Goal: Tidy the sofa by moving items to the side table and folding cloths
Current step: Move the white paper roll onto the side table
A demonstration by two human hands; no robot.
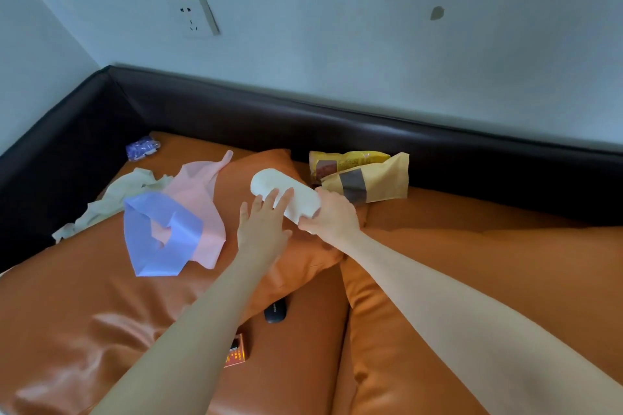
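Observation:
A white oblong object (273, 184) lies on an orange cushion (303, 259) in the middle of the sofa. My right hand (332, 216) grips its near end. My left hand (263, 226) lies flat with straight fingers, the fingertips touching the object's left side. To the left lie a pink cloth (199, 199), a blue cloth (158, 232) on top of it, and a crumpled pale cloth (114, 199). Two yellow snack bags (374, 178) (337, 160) rest near the backrest.
A dark mouse-like item (275, 311) and a small red box (236, 350) sit in the seam near me. A blue-white packet (141, 147) lies in the far left corner. The dark sofa backrest (371, 131) runs along the wall, which bears a socket (195, 13).

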